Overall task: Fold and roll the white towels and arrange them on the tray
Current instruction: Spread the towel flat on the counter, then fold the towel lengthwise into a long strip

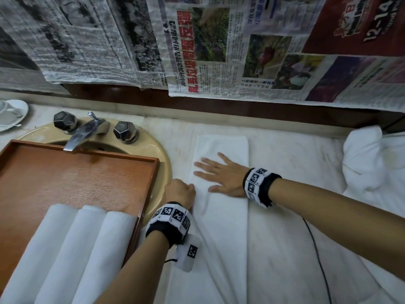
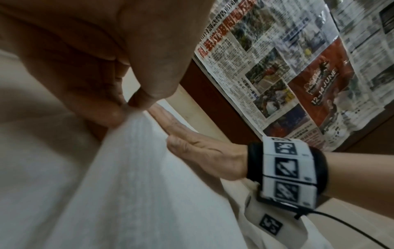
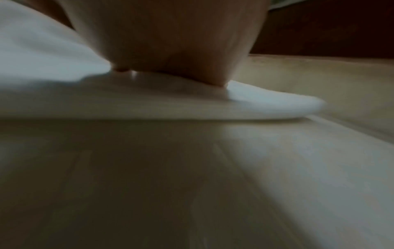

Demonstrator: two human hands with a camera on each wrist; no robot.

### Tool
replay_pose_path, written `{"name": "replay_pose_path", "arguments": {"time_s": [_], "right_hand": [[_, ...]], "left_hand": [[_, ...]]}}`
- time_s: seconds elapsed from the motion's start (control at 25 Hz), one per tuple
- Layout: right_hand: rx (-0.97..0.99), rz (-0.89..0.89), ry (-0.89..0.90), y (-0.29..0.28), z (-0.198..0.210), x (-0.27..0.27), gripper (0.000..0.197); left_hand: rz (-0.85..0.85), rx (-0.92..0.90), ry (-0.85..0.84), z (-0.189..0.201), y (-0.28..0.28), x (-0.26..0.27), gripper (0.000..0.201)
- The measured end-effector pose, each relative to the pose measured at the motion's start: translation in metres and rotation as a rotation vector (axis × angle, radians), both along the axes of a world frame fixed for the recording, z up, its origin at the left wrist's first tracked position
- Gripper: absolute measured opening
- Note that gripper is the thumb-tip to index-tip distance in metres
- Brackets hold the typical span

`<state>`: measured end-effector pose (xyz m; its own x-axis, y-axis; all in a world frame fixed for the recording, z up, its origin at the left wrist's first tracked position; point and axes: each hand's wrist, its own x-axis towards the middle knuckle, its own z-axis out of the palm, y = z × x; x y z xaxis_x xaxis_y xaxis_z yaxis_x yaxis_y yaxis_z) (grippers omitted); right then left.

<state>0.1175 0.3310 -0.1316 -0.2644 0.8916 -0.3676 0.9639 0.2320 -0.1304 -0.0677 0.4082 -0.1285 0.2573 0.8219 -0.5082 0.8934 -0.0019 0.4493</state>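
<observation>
Towel (image 1: 221, 194) is laid long axis front-to-back on counter (image 1: 295, 154). Its left edge is pinched by left hand (image 1: 180, 190); right hand (image 1: 221, 175) is pressed flat on it.

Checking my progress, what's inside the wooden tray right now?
Three rolled towels lie side by side at the near end of the tray; the far half is bare wood. Whatever is beneath the rolls is covered.

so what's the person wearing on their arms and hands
Both forearms are bare, with no sleeves or gloves. Each wrist carries a black band wrapped in white squares printed with black-and-white tag markers; the right wrist's band matches. A white block bearing another marker hangs under the left wrist, and a thin black cable trails below the right arm.
</observation>
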Motion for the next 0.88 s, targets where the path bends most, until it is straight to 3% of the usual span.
{"name": "replay_pose_path", "arguments": {"time_s": [0.08, 0.12, 0.28, 0.32, 0.4, 0.44, 0.56, 0.64, 0.72, 0.8, 0.88], "right_hand": [[0.02, -0.345, -0.078, 0.017, 0.002, 0.018, 0.063], [0.041, -0.432, -0.096, 0.02, 0.004, 0.02, 0.064], [-0.011, -0.073, -0.039, -0.013, 0.001, 0.003, 0.065], [-0.046, -0.183, -0.067, -0.023, 0.001, 0.007, 0.067], [-0.045, -0.573, -0.108, -0.042, 0.011, 0.013, 0.071], [-0.038, -0.606, -0.078, -0.054, 0.015, 0.009, 0.072], [-0.069, -0.321, -0.012, -0.109, 0.018, -0.03, 0.069], [-0.076, -0.509, -0.001, -0.141, 0.015, -0.055, 0.068], [-0.036, -0.698, 0.059, -0.167, 0.014, -0.078, 0.066], [0.085, -0.657, 0.125, -0.186, 0.015, -0.106, 0.058], [0.179, -0.642, 0.186, -0.201, 0.015, -0.13, 0.047]], "left_hand": [[-0.003, -0.012, 0.029, 0.0, 0.002, 0.002, 0.03], [0.004, -0.013, 0.04, 0.001, 0.001, 0.003, 0.031], [0.017, -0.021, 0.045, 0.004, 0.003, 0.006, 0.03], [0.017, -0.021, 0.042, 0.006, 0.001, 0.006, 0.03], [0.013, -0.011, 0.051, 0.009, 0.001, 0.006, 0.028], [0.009, 0.0, 0.054, 0.011, 0.0, 0.006, 0.028], [-0.061, 0.017, 0.05, 0.02, 0.001, 0.005, 0.028], [-0.146, 0.028, 0.058, 0.026, -0.004, -0.005, 0.028], [-0.196, 0.169, -0.079, 0.037, -0.028, -0.026, 0.023], [-0.314, 0.246, -0.275, 0.053, -0.07, -0.057, 0.014], [-0.568, 0.184, -0.277, 0.063, -0.115, -0.087, 0.007]]}}
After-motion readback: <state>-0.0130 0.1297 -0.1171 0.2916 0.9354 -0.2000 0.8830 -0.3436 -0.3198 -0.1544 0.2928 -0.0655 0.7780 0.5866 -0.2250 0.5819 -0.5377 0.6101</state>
